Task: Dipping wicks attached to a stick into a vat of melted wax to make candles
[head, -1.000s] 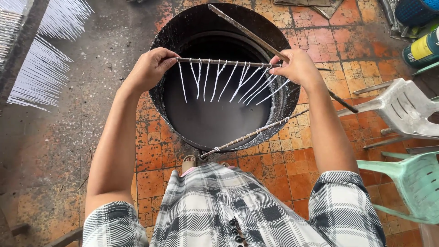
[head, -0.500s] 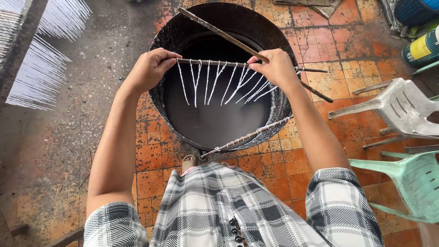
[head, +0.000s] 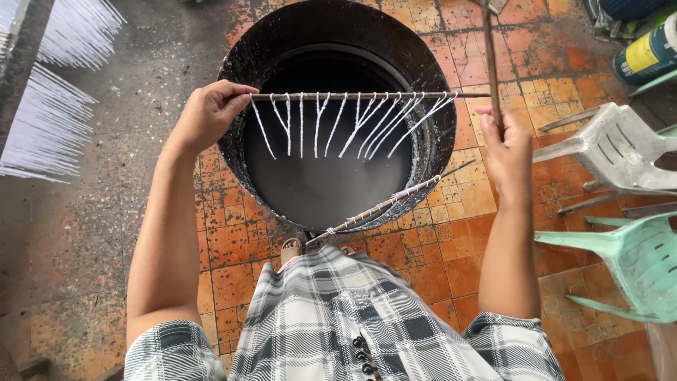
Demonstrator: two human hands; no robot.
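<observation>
My left hand (head: 209,113) grips the left end of a thin rod (head: 367,96) held level over a black round vat (head: 282,42) of dark liquid. Several white wax-coated wicks (head: 352,123) hang from that rod, slanting. My right hand (head: 506,152) is off the rod's right end and holds a second thin stick (head: 491,63) that points upward, away from me. A third rod (head: 395,202) wound with white string lies across the vat's near rim.
Rows of white hanging candles (head: 49,120) fill the left edge. A grey plastic chair (head: 620,152) and a green one (head: 635,261) stand at the right. A blue and yellow can (head: 649,53) lies at top right. The floor is orange tile.
My right hand let go of the wick rod's right end, moved right and took up a separate stick, now upright. The left hand kept holding the rod over the vat.
</observation>
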